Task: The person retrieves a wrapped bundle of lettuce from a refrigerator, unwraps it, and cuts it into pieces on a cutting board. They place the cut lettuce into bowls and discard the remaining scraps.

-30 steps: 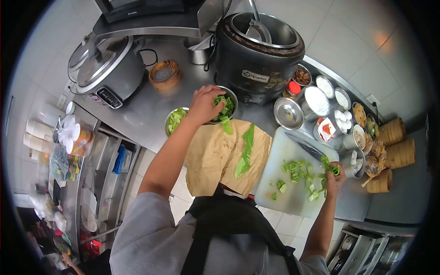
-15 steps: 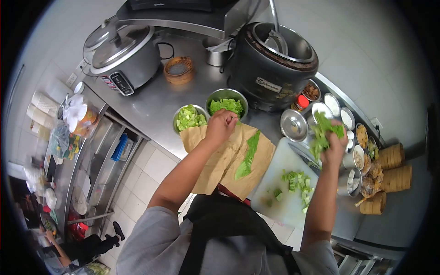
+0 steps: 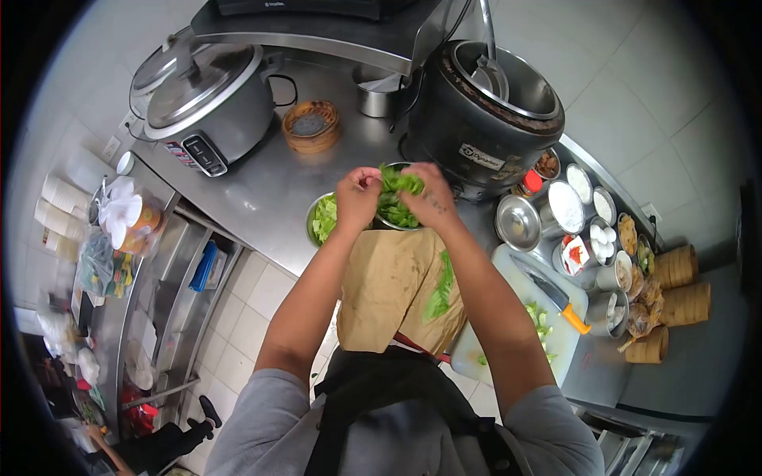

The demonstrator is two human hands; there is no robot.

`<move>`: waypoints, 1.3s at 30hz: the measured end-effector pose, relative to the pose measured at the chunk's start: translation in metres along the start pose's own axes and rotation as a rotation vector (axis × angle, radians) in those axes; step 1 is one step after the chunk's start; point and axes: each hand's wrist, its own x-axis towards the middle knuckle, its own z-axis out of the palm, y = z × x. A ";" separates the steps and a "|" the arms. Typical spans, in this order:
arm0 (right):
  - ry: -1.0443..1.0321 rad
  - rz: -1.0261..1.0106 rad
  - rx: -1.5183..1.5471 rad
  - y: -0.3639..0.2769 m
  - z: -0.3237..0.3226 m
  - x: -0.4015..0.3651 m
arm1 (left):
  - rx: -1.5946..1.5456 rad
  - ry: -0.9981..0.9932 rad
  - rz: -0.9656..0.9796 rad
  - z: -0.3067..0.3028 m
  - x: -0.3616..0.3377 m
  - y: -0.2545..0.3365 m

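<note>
My left hand [image 3: 357, 197] is closed in a pinch at the left rim of a metal bowl [image 3: 410, 227]; its fingertips are next to the greens, and what they hold is hidden. Over the right side of the same bowl, my right hand [image 3: 433, 198] is slightly blurred, with its fingers curled on chopped leafy greens [image 3: 390, 184]. A second bowl of cut lettuce [image 3: 323, 218] stands just left. Below both hands lies a brown paper bag [image 3: 377, 278], with a lettuce leaf [image 3: 441, 295] on its right part.
A knife [image 3: 549, 290] with an orange handle lies on the white cutting board [image 3: 508, 274] beside cut greens [image 3: 540, 321]. A rice cooker [image 3: 210, 107], bamboo steamer [image 3: 310, 127] and black soup warmer [image 3: 476, 131] stand behind. Ingredient containers [image 3: 567, 208] line the right. A person [image 3: 151, 440] is at lower left.
My right hand has moved left from above the ingredient containers to the bowl, bringing the greens with it. My left hand has shifted slightly left. The knife and cutting board are now less covered.
</note>
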 end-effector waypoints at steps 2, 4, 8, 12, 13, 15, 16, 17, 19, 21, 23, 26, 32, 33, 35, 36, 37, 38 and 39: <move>-0.319 0.061 -0.107 0.009 0.004 -0.017 | 0.100 -0.027 0.060 0.000 0.002 -0.004; -0.274 0.053 -0.105 0.004 -0.004 -0.017 | 0.198 -0.056 0.116 0.004 0.002 -0.001; -0.104 0.154 0.065 -0.030 -0.062 -0.031 | 0.435 -0.154 0.453 0.011 0.004 0.021; 0.166 0.447 -0.111 -0.022 -0.148 -0.134 | 0.665 -0.428 0.649 0.011 0.009 -0.011; 0.252 0.362 -0.325 -0.004 -0.172 -0.177 | 0.613 -0.344 0.653 0.013 0.005 0.004; 0.419 0.400 -0.572 0.045 -0.213 -0.280 | 0.521 -0.263 0.601 0.019 -0.012 0.041; 0.488 0.473 -0.652 0.050 -0.234 -0.323 | 0.510 -0.279 0.614 0.029 -0.028 0.046; 0.528 0.504 -0.770 0.042 -0.250 -0.353 | 0.366 -0.368 0.509 0.039 -0.045 0.054; 0.526 0.645 -0.772 0.042 -0.262 -0.394 | 0.208 -0.583 0.394 0.066 -0.088 0.061; 0.478 0.661 -0.640 0.046 -0.265 -0.416 | 0.242 -0.834 0.343 0.104 -0.142 0.039; 0.433 0.634 -0.632 0.058 -0.259 -0.409 | 0.371 -1.065 0.297 0.137 -0.194 0.023; 0.380 0.411 -0.454 0.079 -0.255 -0.364 | 0.589 -1.234 0.317 0.169 -0.242 0.034; -0.081 0.295 -0.317 0.082 -0.252 -0.310 | 0.735 -1.207 0.238 0.194 -0.272 0.024; -0.185 0.220 -0.378 0.076 -0.253 -0.309 | 0.683 -1.186 0.193 0.195 -0.271 0.022; -0.298 0.127 -0.425 0.068 -0.250 -0.314 | 0.642 -1.143 0.140 0.194 -0.272 0.017; -0.291 0.146 -0.425 0.062 -0.247 -0.320 | 0.638 -1.164 0.157 0.193 -0.273 0.014; -0.285 0.164 -0.427 0.058 -0.245 -0.324 | 0.634 -1.183 0.175 0.191 -0.273 0.011; -0.269 0.096 -0.450 0.055 -0.246 -0.327 | 0.642 -1.166 0.170 0.189 -0.272 0.008; -0.275 0.083 -0.444 0.055 -0.245 -0.331 | 0.605 -1.176 0.078 0.189 -0.272 0.007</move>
